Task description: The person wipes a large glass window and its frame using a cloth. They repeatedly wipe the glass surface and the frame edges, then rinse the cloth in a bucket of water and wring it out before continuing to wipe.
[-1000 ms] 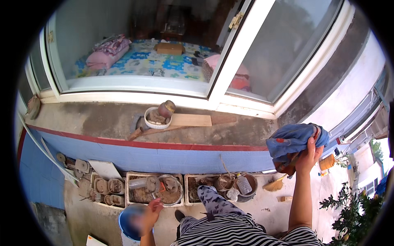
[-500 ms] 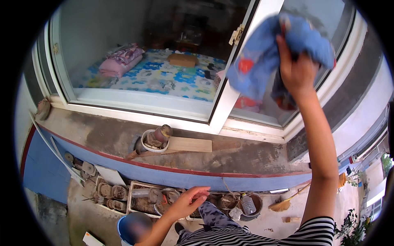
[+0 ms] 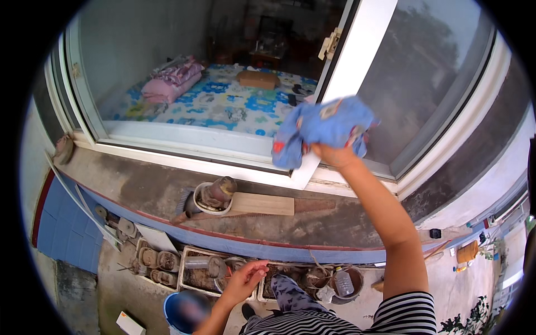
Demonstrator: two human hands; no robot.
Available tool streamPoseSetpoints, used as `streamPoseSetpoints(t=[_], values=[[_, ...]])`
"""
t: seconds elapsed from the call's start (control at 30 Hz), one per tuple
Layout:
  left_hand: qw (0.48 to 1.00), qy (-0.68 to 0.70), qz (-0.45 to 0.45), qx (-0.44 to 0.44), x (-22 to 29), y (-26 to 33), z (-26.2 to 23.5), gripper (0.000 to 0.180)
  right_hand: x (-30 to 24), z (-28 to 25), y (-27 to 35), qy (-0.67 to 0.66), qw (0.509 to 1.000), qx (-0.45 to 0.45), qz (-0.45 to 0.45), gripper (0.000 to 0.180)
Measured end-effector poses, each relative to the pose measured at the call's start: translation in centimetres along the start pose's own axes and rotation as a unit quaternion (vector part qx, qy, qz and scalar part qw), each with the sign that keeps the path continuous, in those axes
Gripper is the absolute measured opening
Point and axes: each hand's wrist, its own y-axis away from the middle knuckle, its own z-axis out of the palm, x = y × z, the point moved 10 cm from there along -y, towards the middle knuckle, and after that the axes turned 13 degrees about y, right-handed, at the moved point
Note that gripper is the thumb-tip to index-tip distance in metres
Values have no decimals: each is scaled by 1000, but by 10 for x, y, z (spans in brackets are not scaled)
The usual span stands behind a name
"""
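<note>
2 hands are showing as I am watching from the head view. My right hand (image 3: pixel 334 154) is gripping a bunched blue cloth (image 3: pixel 321 128), pressing it against the white window frame (image 3: pixel 357 61) just above the sill. My left hand (image 3: pixel 245 279) is hanging low with its fingers loosely spread, holding nothing, above a blue bucket (image 3: pixel 181 312). On the concrete ledge (image 3: pixel 134 187) below the window, a white bowl (image 3: pixel 209 201) is sitting beside a wooden board (image 3: pixel 262 204). Through the glass, a bed with a patterned sheet (image 3: pixel 223 106) is showing.
</note>
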Motion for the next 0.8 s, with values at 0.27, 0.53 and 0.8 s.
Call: streamPoseSetpoints(t=[0.27, 0.53, 0.8], values=[[999, -24, 21, -34, 47, -17, 3, 58, -31, -17, 22, 48, 953, -244, -170, 37], [929, 233, 250, -143, 206, -85, 82, 71, -98, -110, -34, -372, 863, -337, 53, 16], [923, 258, 284, -7, 249, -92, 32, 51, 69, -89, 8, -354, 836, -230, 351, 28]])
